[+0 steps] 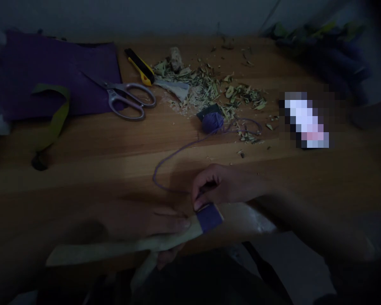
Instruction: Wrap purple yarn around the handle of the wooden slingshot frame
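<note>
A pale, peeled forked stick [108,253] lies across the front edge of the table. My left hand [146,218] is closed around it near the fork, thumb along the top and fingertips showing underneath. A band of purple yarn [211,218] is wound around the stick's right end. My right hand [220,186] bends over that end, thumb and forefinger pinched together on the yarn at the band's upper edge. From there the strand curves left and back to a small purple yarn ball [212,122]. The picture is dim, and the pinched bit of yarn is mostly hidden.
Behind the yarn ball lie green and pale wood shavings [206,84]. A yellow-black utility knife [141,67] and metal scissors [127,99] are at back left, beside purple cloth [60,76] and a green strip [59,118]. A blurred-out phone-like object [306,120] lies right.
</note>
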Motion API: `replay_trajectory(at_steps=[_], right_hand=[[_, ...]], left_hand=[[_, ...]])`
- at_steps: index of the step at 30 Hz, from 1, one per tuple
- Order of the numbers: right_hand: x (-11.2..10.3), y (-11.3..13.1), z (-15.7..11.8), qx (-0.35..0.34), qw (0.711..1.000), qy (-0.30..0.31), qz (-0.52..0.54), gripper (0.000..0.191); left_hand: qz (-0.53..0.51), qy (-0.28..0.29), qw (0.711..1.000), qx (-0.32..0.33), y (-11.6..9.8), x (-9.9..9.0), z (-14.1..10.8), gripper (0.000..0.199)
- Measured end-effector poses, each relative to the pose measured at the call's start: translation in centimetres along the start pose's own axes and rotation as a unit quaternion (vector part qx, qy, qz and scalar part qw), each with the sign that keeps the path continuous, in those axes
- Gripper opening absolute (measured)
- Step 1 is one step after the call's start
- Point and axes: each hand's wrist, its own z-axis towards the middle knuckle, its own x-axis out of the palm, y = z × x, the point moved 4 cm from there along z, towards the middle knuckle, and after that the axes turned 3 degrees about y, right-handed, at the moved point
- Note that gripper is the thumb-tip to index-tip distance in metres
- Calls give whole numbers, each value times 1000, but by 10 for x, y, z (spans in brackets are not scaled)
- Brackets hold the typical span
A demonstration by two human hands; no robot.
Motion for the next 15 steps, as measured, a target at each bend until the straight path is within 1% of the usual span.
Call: replay_trajectory(at_steps=[4, 7, 10, 12, 15], right_hand=[[7, 2, 0, 21, 997, -12, -80, 12], [8, 7, -3, 20, 991, -44, -124, 13], [3, 13, -9, 1, 976, -99, -194, 9], [0, 17, -13, -22, 960, -143, -240, 7], [-4, 21, -18, -45, 936, -201, -286, 9]], left_hand=[[-61, -64, 994, -63, 16, -1, 7, 40], [-88, -103, 987, -81, 24, -5, 13, 41], [-102, -136, 984, -61, 20, -10, 14, 39], [-117, -152, 980, -43, 14, -12, 13, 37], [-148, -185, 971, -35, 10, -15, 11, 35]])
